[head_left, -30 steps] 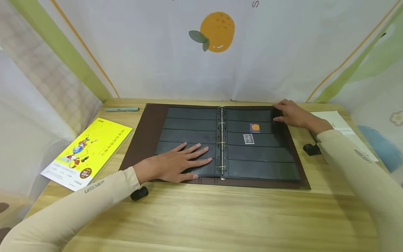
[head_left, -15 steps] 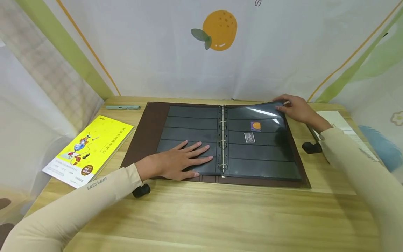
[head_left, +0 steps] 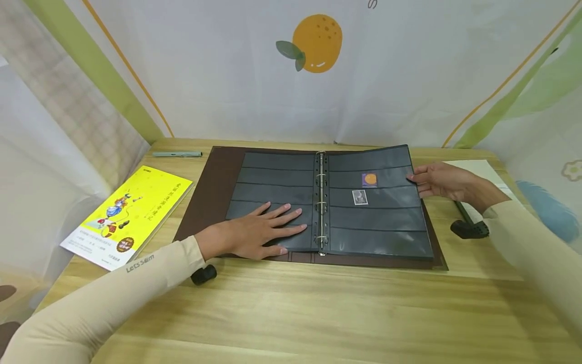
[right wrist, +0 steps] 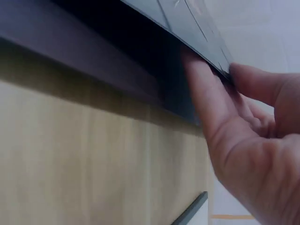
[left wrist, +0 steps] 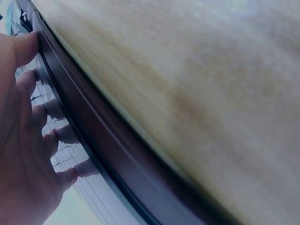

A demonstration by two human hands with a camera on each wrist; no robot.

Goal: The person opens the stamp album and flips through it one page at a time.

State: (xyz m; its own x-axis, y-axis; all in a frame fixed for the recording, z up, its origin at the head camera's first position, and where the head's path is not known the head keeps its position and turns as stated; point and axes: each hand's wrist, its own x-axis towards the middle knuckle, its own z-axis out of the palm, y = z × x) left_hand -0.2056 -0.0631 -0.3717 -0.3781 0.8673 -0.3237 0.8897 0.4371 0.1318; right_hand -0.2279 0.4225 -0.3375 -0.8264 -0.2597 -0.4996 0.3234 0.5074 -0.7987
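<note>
A brown ring binder [head_left: 195,212] lies spread on the table, with black pocketed pages on both sides of its metal rings [head_left: 321,202]. My left hand [head_left: 254,235] rests flat on the left page [head_left: 273,177], fingers spread. At the outer edge of the right-hand page [head_left: 377,222], my right hand [head_left: 447,183] pinches it between thumb and fingers. The right wrist view shows the fingers [right wrist: 211,93] beneath the lifted page [right wrist: 187,23], above the brown cover. An orange-and-purple stamp [head_left: 370,180] and a grey stamp [head_left: 359,197] sit in the right page's pockets.
A yellow book [head_left: 132,207] lies left of the binder, below a pale green pen [head_left: 177,154]. Behind my right wrist is an open notebook [head_left: 491,174]. A printed curtain [head_left: 227,76] hangs along the table's back edge.
My right hand has gone from the right page's top corner down to the middle of its outer edge. That page is now raised off the cover. The left hand stays put.
</note>
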